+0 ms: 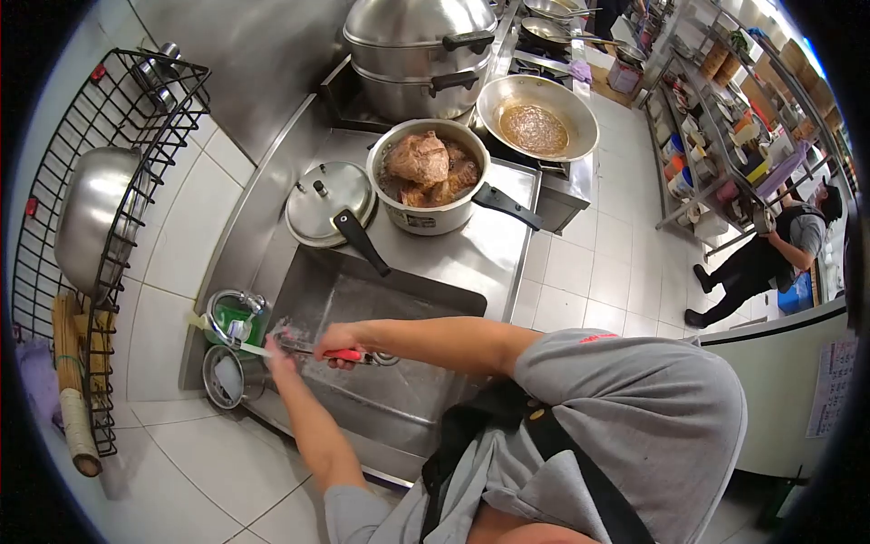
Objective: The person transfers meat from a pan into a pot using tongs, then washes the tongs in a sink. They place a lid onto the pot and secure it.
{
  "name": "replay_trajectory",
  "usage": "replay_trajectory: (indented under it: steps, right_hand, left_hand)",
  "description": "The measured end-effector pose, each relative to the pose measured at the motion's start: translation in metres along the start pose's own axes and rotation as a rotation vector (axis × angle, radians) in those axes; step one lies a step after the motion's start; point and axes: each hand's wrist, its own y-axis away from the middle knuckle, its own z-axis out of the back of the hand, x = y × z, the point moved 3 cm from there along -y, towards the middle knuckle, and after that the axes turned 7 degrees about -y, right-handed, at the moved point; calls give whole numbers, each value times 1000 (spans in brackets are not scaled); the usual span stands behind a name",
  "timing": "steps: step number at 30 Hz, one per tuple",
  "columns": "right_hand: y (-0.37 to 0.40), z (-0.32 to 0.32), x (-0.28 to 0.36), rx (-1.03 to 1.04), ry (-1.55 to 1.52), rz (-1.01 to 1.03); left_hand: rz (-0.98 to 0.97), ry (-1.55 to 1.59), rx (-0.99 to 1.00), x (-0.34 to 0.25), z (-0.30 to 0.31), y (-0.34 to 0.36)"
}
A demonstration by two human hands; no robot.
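Observation:
Over the steel sink [408,385], my right hand [340,343] is closed around a metal utensil with a red grip [343,355]; its exact kind is hard to make out. My left hand [283,355] is closed at the utensil's other end, close to the faucet [258,304], where water splashes. Beside the faucet stand a container with green liquid [234,317] and a small metal pot [223,374]. Beyond the sink, large chunks of brown meat [419,161] fill an uncovered pressure cooker [426,220]. Its lid [313,213] lies to the left, handle overhanging the sink.
A stacked steamer [412,54] and a wide pan with brown liquid [535,127] sit at the back. A black wire rack [136,172] holding a steel bowl [100,218] hangs at left. Another person [797,236] stands at the shelves [725,127] on the right.

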Motion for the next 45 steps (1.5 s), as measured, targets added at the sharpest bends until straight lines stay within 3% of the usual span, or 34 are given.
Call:
replay_trajectory:
  steps: [2, 6, 8, 9, 12, 13, 19, 21, 22, 23, 24, 25, 26, 27, 28, 31, 33, 34, 37, 39, 40, 42, 43, 45]
  right_hand:
    - [-9, -9, 3, 105, -16, -44]
    - [-37, -18, 1, 174, -30, -33]
    - [-31, -21, 8, 155, -51, -39]
    - [-27, -23, 5, 128, -77, -49]
    - [-7, -19, 1, 56, -75, -57]
    - [4, -20, 1, 67, -35, -60]
    - [3, -16, 2, 75, 40, 9]
    - [-30, 4, -4, 169, 102, 50]
    - [-51, 12, -10, 255, 155, -39]
    - [-45, 6, -3, 65, 240, -46]
    - [-57, 5, -7, 132, 222, -120]
    - [-53, -8, 0, 47, 329, -93]
    - [-67, -10, -2, 77, 349, -113]
    - [-73, -13, -3, 78, 352, -124]
    - [-73, -15, -1, 59, 348, -120]
    - [-59, -18, -3, 87, 326, -127]
    - [-49, -17, -4, 48, 309, -124]
    - [-44, -16, -5, 12, 289, -121]
    - [-36, -17, -2, -61, 200, -96]
    - [-30, -19, 6, -98, 126, -84]
    - [-27, -19, 10, -103, 123, -78]
    - [-23, -18, 13, -109, 65, -69]
    - [-24, -16, 13, -110, 63, -70]
    - [-29, -9, 8, -52, 36, -120]
  left_hand:
    - [12, 223, -95, -3, 3, 27]
    - [-13, 382, -217, 20, 30, -10]
    - [-124, 344, 180, 26, 7, 13]
    - [-117, 360, -53, 26, -3, 40]
    - [-181, 233, -63, 16, -13, 53]
    - [-14, 181, -82, 25, 15, 11]
    - [-44, 46, -224, 19, 9, 27]
    - [-35, 325, -163, 40, 19, 7]
    - [-148, 138, -176, 26, -4, 43]
    - [-209, -25, -190, 20, -13, 56]
    - [-280, 152, -210, 20, -17, 59]
    - [-182, 316, -201, 39, -3, 37]
    - [14, 283, -602, 6, -38, 90]
    - [-22, 642, -627, 13, -45, 84]
    - [-33, 655, -654, 15, -34, 84]
    - [68, 436, -547, 17, -31, 70]
    - [134, -210, -616, 2, -20, 54]
    - [134, -208, -603, -2, -15, 46]
    - [49, -483, -398, -27, -27, 28]
    - [154, -1081, -211, -55, -46, 21]
    - [148, -1084, -204, -56, -43, 6]
    - [-129, -1162, -391, -56, -28, -15]
    - [-129, -1163, -389, -48, -16, -25]
    - [-96, -645, -413, -28, 10, -40]
